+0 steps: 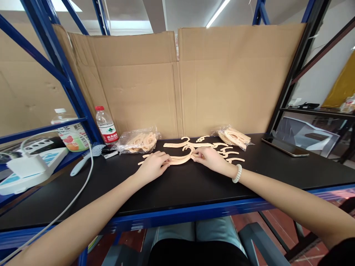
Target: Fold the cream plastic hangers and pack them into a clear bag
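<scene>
Hands, left (154, 165) and right (208, 158), each grip grasping wooden hanger (179, 160) mid-table (194, 184), front edge clear.

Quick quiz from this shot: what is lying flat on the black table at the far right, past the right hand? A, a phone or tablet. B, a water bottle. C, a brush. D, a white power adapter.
A: a dark, flat phone or tablet lies on the black table to the right of the right hand; the water bottle, brush and white adapter are all on the left side.
</scene>
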`<state>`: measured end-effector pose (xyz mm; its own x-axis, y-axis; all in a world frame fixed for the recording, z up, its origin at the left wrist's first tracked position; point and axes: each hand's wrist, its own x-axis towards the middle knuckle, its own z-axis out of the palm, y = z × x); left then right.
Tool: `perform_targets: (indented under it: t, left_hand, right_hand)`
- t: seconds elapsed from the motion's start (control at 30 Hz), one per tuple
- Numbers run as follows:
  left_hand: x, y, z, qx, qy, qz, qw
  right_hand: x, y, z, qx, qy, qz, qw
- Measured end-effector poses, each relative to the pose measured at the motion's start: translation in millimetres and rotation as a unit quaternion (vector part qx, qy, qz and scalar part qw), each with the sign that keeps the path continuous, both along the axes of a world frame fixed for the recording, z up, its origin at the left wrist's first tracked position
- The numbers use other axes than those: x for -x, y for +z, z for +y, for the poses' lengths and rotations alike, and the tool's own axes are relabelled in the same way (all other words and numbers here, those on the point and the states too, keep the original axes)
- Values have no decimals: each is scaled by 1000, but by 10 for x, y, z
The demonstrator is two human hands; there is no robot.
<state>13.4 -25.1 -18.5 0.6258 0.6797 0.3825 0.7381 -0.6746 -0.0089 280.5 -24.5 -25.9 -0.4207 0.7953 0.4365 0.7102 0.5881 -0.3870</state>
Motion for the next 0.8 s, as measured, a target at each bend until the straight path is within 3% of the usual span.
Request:
perform_targets:
  t: [0.17,0.33,0.5,0.6,0.7,0.8]
  left_hand:
    - [27,-52,77,0,-31,-43,999]
    - [47,-64,110,-16,-36,-63,997]
    - [54,-73,111,-16,-30,-68,997]
    - [49,-93,111,-3,-27,-58,998]
    - [33,-100,87,45,4,-10,999]
    - [7,-75,28,122,40,49,991]
  right_hand:
    - [-188,72,41,19,10,-35,999]
    - [-602,273,111,95,51,-36,993]
    - [-949,409,167,133,33,-98,986]
    - [-878,350,163,129,7,-123,984]
    - [-622,208,121,57,-33,-81,995]
    - [-380,52,60,83,-21,-103,991]
